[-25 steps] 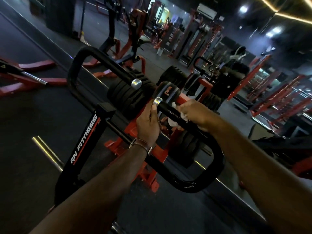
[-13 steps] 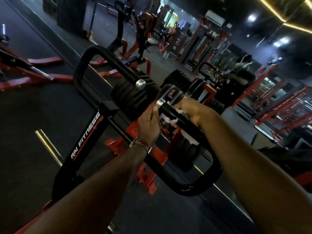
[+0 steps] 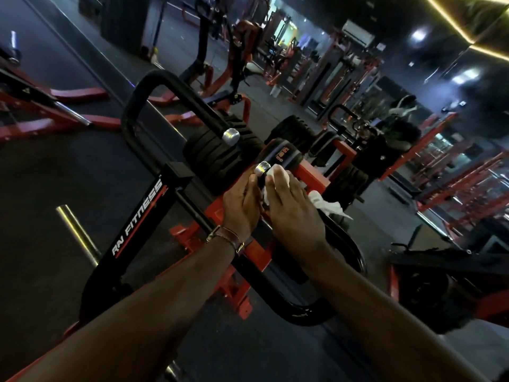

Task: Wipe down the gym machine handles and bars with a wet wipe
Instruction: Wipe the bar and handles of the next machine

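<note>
A black looped handle [image 3: 325,310] of the gym machine curves up to a chrome end cap [image 3: 261,168]. My right hand [image 3: 296,213] grips this handle just below the cap with a white wet wipe [image 3: 327,205] wrapped under the fingers; part of the wipe sticks out to the right. My left hand [image 3: 241,205], with a bracelet at the wrist, holds the same handle from the left, right beside the cap. A second black looped handle [image 3: 154,84] with its own chrome cap [image 3: 231,136] stands further back on the left.
The machine's black upright [image 3: 132,238] reads RN FITNESS, on a red frame [image 3: 314,177]. Black weight plates [image 3: 217,158] are stacked behind the handles. A chrome bar [image 3: 77,230] lies on the dark floor at left. Red machines and mirrors fill the background.
My right hand with the wipe has slid up the handle towards the chrome cap, ending next to my left hand. The view has shifted slightly.
</note>
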The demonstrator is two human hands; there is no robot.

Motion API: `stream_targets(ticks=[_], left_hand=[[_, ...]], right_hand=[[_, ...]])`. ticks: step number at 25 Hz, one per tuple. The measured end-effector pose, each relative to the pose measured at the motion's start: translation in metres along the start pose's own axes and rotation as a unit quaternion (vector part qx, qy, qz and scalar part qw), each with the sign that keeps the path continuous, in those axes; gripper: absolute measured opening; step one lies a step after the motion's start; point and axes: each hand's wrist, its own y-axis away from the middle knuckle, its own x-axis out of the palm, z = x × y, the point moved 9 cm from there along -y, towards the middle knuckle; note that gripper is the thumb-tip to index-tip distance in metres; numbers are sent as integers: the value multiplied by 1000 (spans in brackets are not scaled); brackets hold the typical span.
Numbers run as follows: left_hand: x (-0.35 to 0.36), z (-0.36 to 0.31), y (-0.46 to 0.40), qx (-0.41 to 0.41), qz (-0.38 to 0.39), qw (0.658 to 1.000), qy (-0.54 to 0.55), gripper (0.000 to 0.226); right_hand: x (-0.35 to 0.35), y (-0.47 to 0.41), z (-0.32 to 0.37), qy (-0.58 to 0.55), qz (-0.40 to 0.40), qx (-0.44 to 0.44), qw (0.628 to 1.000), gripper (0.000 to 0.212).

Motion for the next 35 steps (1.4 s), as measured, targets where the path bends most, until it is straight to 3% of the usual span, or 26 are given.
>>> stream_targets(ticks=[4, 8, 13, 15, 18, 21, 23, 25, 26, 29, 30, 31, 32, 33, 34, 35], left_hand=[[1, 0, 3, -8, 9, 1000, -2, 29], [0, -7, 4, 7, 6, 1000, 8, 31], [4, -8, 7, 8, 29, 1000, 8, 30], [1, -9, 7, 13, 17, 999, 29, 29], [-3, -3, 4, -4, 1, 999, 33, 43], [-5, 6, 3, -31, -17, 999, 29, 50], [-6, 8, 3, -39, -24, 998, 50, 51], [-8, 10, 2, -43, -33, 997, 48, 49], [-8, 12, 1, -48, -37, 997, 54, 46], [-8, 15, 1, -57, -36, 995, 79, 34], [-8, 14, 1, -54, -34, 995, 80, 31], [-8, 13, 2, -50, -32, 995, 81, 31], [-6, 13, 2, -52, -29, 995, 85, 33], [-5, 13, 3, -57, -25, 994, 93, 35], [-4, 12, 3, -59, -19, 993, 104, 38], [-3, 11, 2, -58, -12, 992, 115, 44]], right_hand=[[0, 45, -5, 111, 28, -125, 986, 51], [2, 13, 3, 97, 32, -79, 992, 57], [-3, 28, 0, 95, 18, -133, 986, 52], [5, 4, 9, 88, 49, -137, 985, 52], [10, -44, 11, -29, 116, -56, 991, 54], [-9, -56, -3, -202, 66, 3, 977, 32], [-4, -70, -14, -267, 109, 51, 956, 28], [13, -83, -19, -363, 215, 115, 899, 14], [21, -86, -21, -439, 261, 161, 844, 18], [32, -75, -27, -656, 300, 317, 616, 26], [31, -74, -29, -680, 277, 328, 594, 23], [27, -74, -31, -671, 238, 311, 629, 21], [19, -79, -36, -596, 189, 256, 737, 20], [8, -85, -34, -441, 140, 168, 870, 19], [-4, -87, -16, -265, 102, 52, 958, 15], [-4, -86, 5, -136, 93, -41, 986, 14]])
